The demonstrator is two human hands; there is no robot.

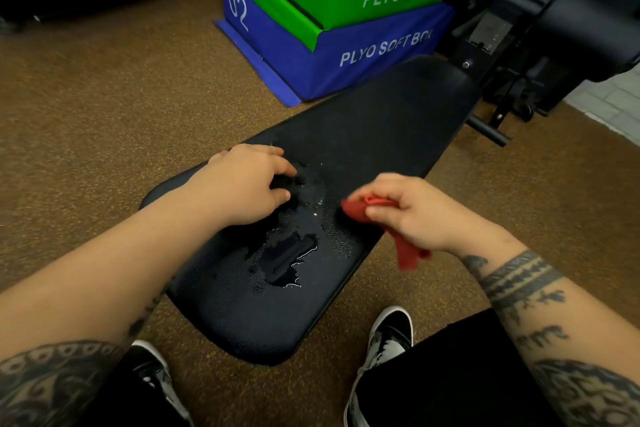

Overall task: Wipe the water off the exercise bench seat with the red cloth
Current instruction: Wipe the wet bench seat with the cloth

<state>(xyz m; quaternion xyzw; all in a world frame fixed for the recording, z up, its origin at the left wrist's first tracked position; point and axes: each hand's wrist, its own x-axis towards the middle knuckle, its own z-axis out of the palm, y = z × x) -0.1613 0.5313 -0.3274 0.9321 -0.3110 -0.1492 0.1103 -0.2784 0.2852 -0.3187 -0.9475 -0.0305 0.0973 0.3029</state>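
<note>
On the black bench seat (363, 135), a puddle of water (287, 260) and scattered droplets lie between the left hand (247, 184), resting there with loosely curled fingers, and the right hand (412, 215), which grips the bunched red cloth (356, 210) over the seat's right edge.

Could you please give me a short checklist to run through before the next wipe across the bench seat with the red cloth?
1. Red cloth in hand: ok. The right hand pinches it.
2. Cloth spread for a broad wipe: not ok. It is bunched, and its tail hangs beside the seat's edge.
3. Cloth pressed onto the exercise bench seat: cannot tell. Its front end is blurred at the seat's right side.
4. Wipe path free: not ok. The left hand rests on the seat at the edge of the wet patch.
5. Seat dry: not ok. A puddle of water and droplets lie mid-seat.
</note>
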